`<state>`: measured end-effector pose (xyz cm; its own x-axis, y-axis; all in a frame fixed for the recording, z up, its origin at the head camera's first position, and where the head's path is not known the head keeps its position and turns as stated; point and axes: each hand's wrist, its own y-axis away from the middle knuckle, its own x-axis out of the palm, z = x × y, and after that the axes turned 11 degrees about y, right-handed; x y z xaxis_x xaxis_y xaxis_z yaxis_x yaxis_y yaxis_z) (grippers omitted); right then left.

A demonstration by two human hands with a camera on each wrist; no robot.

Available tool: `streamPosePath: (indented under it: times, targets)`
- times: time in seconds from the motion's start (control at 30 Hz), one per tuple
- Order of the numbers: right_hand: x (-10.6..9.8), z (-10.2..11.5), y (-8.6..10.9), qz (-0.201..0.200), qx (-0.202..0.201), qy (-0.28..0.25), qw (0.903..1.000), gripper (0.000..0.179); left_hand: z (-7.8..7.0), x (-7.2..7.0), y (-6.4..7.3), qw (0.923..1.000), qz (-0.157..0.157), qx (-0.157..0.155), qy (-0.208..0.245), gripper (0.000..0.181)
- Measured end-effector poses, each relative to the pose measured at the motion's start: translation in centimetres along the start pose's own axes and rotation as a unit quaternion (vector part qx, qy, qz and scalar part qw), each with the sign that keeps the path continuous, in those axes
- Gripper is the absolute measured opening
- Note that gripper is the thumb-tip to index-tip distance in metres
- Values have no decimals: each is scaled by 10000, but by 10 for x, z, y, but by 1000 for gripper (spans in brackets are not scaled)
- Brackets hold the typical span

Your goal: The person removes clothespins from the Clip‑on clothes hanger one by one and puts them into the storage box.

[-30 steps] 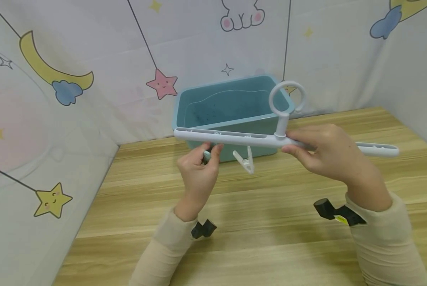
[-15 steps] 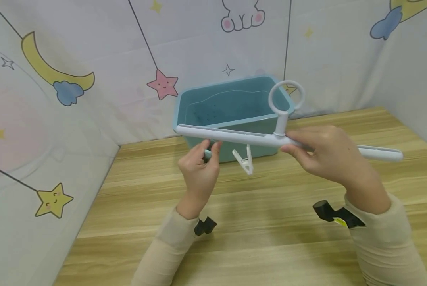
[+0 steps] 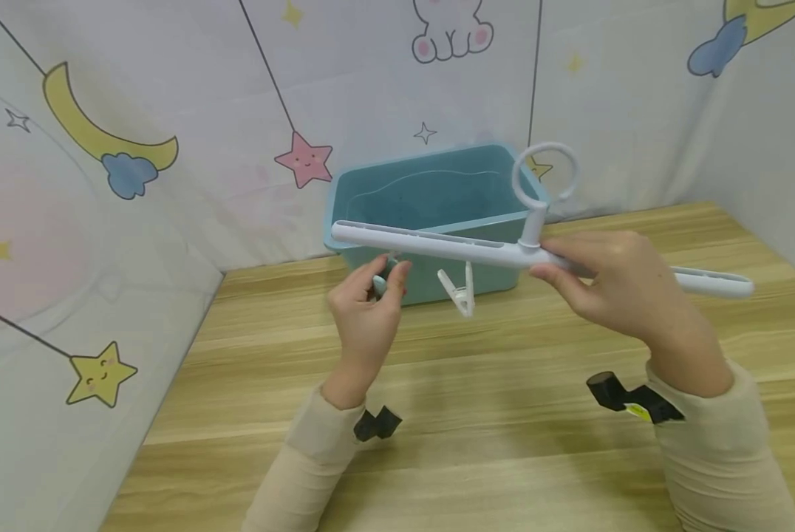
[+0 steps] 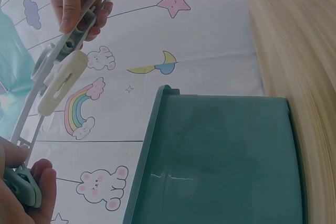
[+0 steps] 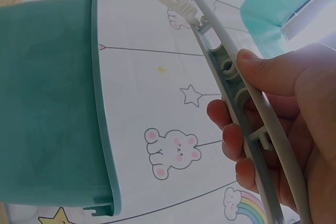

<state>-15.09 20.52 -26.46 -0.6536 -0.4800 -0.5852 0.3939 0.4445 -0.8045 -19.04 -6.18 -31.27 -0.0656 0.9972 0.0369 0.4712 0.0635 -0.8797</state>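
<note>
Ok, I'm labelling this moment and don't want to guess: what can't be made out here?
Head view: part of the white hanger, covered by the right hand.
Head view: much of the green clip, covered by the left hand.
Head view: the bin's floor nearest the person, hidden behind its front wall.
Left wrist view: the left hand's remainder, cut off by the picture's edge.

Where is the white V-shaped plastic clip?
Head view: the clip is under the pale plastic hanger, between left hand and right hand, in front of the teal plastic tub.
</note>
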Motion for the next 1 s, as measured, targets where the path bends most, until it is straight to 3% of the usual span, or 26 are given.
streamPosePath:
  times: [0.2, 0.43, 0.53, 0.7, 1.0]
  targets:
    - [-4, -5, 3, -179, 48, 135, 9997, 60, 1, -2, 0, 9994, 59, -319, 154, 8]
    - [-7, -9, 4, -304, 176, -39, 9994, 54, 6, -9, -5, 9934, -7, -1126, 207, 15]
    - [-9, -9, 3, -338, 229, -89, 9991, 52, 9, -13, -11, 9864, -38, -1640, 80, 19]
    - [-12, -10, 3, -329, 220, -93, 9992, 54, 16, -21, -25, 9674, -77, -2520, 250, 22]
    - [-13, -12, 5, -554, 316, -108, 9979, 55, 27, -26, -48, 9549, -292, -2894, 596, 20]
